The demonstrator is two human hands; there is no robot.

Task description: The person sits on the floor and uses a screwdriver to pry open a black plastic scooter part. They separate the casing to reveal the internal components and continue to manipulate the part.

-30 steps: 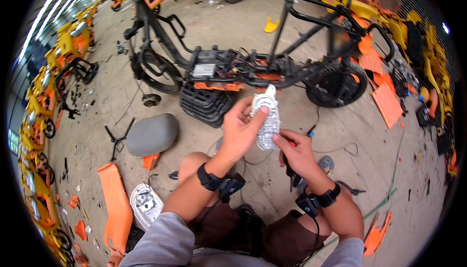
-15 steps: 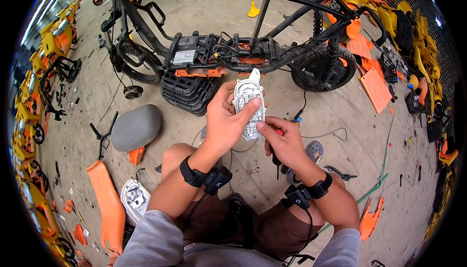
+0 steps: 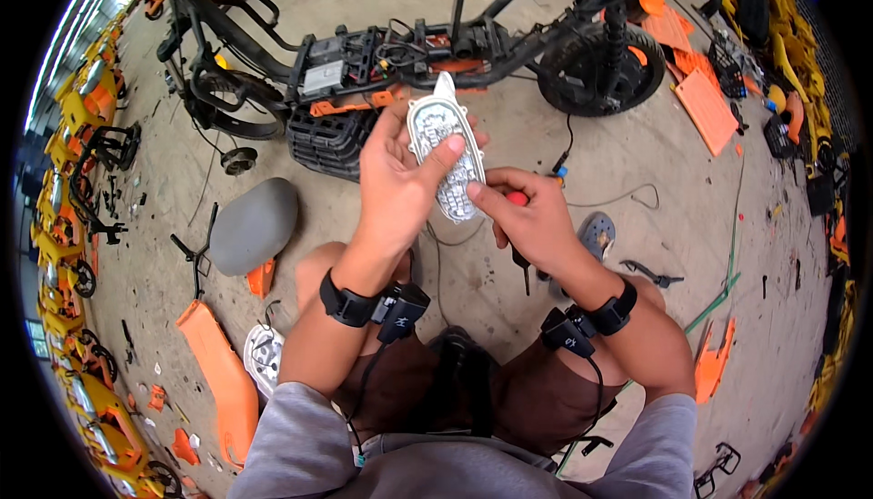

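My left hand [image 3: 396,181] is closed round an oval lamp unit [image 3: 437,120] with a silvery, faceted inside, a pale rim and a tab at its top. The left thumb presses on its face, and the unit stands tilted with its top leaning left. In my right hand [image 3: 538,224] is a screwdriver [image 3: 519,259] with a red and black handle, held in the curled fingers with its shaft pointing down. The right thumb touches the lower right edge of the lamp unit. Part of the screwdriver's handle is hidden behind the fingers.
Beyond my hands stands a stripped black scooter frame [image 3: 518,70] with a black crate [image 3: 332,143] beside it. On the left lie a grey seat [image 3: 254,226], a long orange panel [image 3: 218,372] and a white lamp housing [image 3: 264,358]. An orange panel [image 3: 706,110] lies far right.
The view has shifted, so the scooter frame sits higher in the picture. Both hands appear slightly higher, and the lamp unit leans a little more to the left. The grips are the same.
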